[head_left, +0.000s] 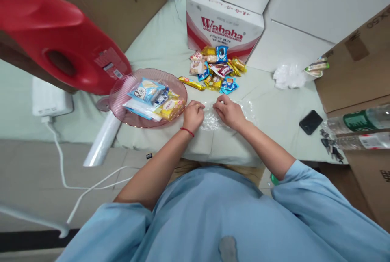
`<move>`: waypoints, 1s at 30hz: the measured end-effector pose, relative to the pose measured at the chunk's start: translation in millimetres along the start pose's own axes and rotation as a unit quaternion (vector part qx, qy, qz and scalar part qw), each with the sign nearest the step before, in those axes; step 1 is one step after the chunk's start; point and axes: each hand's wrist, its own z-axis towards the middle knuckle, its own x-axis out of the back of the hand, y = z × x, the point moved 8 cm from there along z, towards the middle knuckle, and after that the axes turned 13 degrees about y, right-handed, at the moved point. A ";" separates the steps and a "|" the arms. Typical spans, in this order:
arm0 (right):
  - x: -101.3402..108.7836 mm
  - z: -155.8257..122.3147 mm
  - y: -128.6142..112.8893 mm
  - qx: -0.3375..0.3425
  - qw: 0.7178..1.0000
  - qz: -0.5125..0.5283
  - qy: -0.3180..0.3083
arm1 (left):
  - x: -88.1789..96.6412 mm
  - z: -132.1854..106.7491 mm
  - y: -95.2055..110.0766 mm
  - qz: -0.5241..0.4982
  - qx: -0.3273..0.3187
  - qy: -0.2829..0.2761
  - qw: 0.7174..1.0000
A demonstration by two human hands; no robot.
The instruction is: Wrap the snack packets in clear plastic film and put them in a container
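Note:
My left hand and my right hand rest close together on a pale green cloth-covered surface. Both pinch a clear plastic bag that lies crumpled between them. Just left of my left hand stands a pink glass plate holding several wrapped snacks. Beyond my hands lies a loose pile of small snack packets in yellow, blue and red wrappers.
A Wahaha water box stands behind the pile. A red jug looms at left above a white power bank with cable. A plastic roll, a crumpled white bag, a black phone, keys and bottles lie around.

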 end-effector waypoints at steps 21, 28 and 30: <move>70.1 -150.1 49.3 -0.323 0.923 0.192 0.088 | -2.9 -33.6 22.8 0.128 -0.082 -0.159 0.975; 25.5 -128.9 79.5 -0.381 0.921 0.077 0.039 | 21.0 -73.6 54.0 0.205 -0.170 -0.060 0.962; 14.3 -123.3 87.3 -0.390 0.917 0.073 0.031 | 24.8 -78.5 65.7 0.248 -0.181 -0.066 0.949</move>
